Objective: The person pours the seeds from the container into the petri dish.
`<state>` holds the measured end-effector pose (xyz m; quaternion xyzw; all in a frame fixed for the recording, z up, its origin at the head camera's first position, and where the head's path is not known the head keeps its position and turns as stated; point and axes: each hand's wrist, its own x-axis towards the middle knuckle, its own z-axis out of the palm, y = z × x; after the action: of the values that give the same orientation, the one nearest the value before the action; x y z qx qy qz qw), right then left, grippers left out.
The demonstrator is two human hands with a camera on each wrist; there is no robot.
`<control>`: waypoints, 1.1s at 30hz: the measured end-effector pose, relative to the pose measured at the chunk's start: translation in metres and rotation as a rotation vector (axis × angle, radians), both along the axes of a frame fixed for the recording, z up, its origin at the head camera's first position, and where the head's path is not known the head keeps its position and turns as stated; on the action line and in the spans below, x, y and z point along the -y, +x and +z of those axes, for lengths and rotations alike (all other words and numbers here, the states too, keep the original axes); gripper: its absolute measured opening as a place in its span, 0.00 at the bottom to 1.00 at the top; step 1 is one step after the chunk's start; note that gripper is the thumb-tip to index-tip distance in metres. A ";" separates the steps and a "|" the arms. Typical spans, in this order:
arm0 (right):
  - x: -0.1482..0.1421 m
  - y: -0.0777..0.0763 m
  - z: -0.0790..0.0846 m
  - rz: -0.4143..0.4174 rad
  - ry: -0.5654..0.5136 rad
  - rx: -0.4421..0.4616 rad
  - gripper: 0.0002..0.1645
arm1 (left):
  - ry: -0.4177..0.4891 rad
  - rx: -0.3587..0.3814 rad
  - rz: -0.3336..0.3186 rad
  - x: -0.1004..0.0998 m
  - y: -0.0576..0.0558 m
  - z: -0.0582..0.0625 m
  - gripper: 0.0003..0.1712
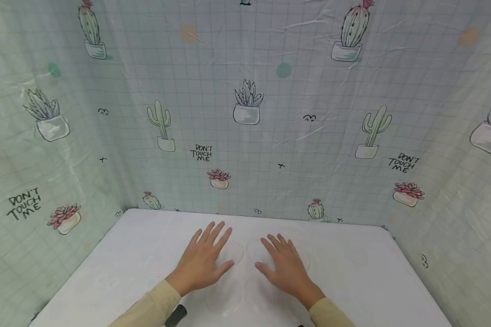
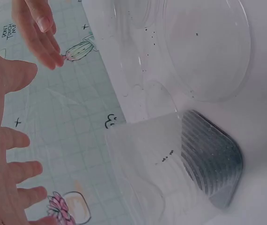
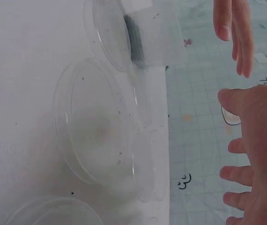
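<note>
Both hands hover palm down over the white table, fingers spread and nothing held. My left hand (image 1: 202,263) is over the left of the clear round dishes, its thumb pointing inward. Opposite it, my right hand (image 1: 285,268) is over the right-hand ones. Their transparent outlines are faint in the head view, such as one clear dish (image 1: 234,252) between the hands. A larger clear dish (image 2: 208,51) lies flat in the left wrist view. Near it, a translucent square-sided container (image 2: 145,154) shows a dark ridged section (image 2: 213,159).
More clear round dishes (image 3: 96,126) and a smaller one (image 3: 144,166) lie on the table, with dark specks around them. A cactus-print sheet (image 1: 247,150) hangs behind the table (image 1: 352,272) and along both sides. A small dark object (image 1: 176,315) shows by the left sleeve.
</note>
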<state>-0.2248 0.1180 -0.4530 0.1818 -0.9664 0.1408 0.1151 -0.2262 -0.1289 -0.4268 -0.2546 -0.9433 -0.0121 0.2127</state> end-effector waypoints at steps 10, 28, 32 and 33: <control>0.011 -0.004 -0.005 0.008 -0.012 0.028 0.40 | 0.023 0.007 0.041 0.009 0.002 -0.005 0.46; 0.024 -0.009 -0.011 0.030 -0.012 0.007 0.41 | 0.080 -0.016 0.060 0.023 0.000 -0.018 0.46; 0.027 -0.010 -0.011 0.029 -0.015 0.027 0.40 | 0.087 -0.002 0.074 0.025 0.000 -0.020 0.47; 0.027 -0.010 -0.012 0.026 -0.009 0.030 0.40 | 0.089 -0.004 0.076 0.025 0.000 -0.021 0.47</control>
<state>-0.2347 0.0907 -0.4647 0.1918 -0.9649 0.1494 0.0995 -0.2258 -0.1543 -0.4479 -0.2088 -0.9505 -0.0453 0.2258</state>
